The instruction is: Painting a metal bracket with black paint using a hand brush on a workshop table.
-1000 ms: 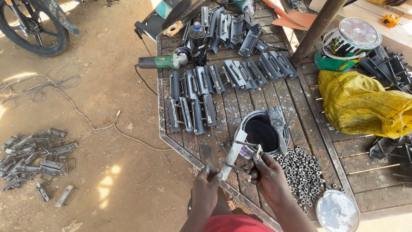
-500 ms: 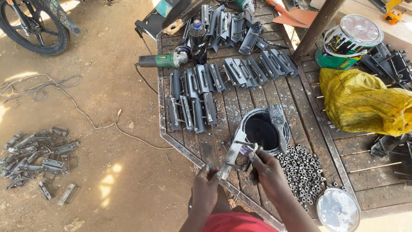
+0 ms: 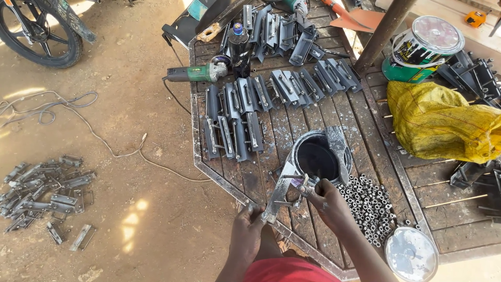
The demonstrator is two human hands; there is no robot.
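My left hand [image 3: 247, 230] grips the lower end of a long grey metal latch piece [image 3: 278, 190] and holds it slanted over the near edge of the metal work table [image 3: 334, 120]. My right hand [image 3: 323, 197] pinches a small part at the latch's upper end, just below an open tin of black paint [image 3: 317, 156]. A heap of small metal nuts [image 3: 368, 206] lies right of my right hand.
Rows of painted latch pieces [image 3: 235, 120] lie across the table, with a green angle grinder [image 3: 197, 73], a yellow sack [image 3: 443, 120], a lidded paint can [image 3: 422, 47] and a tin lid [image 3: 412, 255]. More latches [image 3: 47, 188] lie on the dirt beside a cable [image 3: 68, 115] and a motorbike wheel [image 3: 39, 31].
Both hands stay on the latch piece with only slight shifts of the fingers at its upper end. The view has drifted a little.
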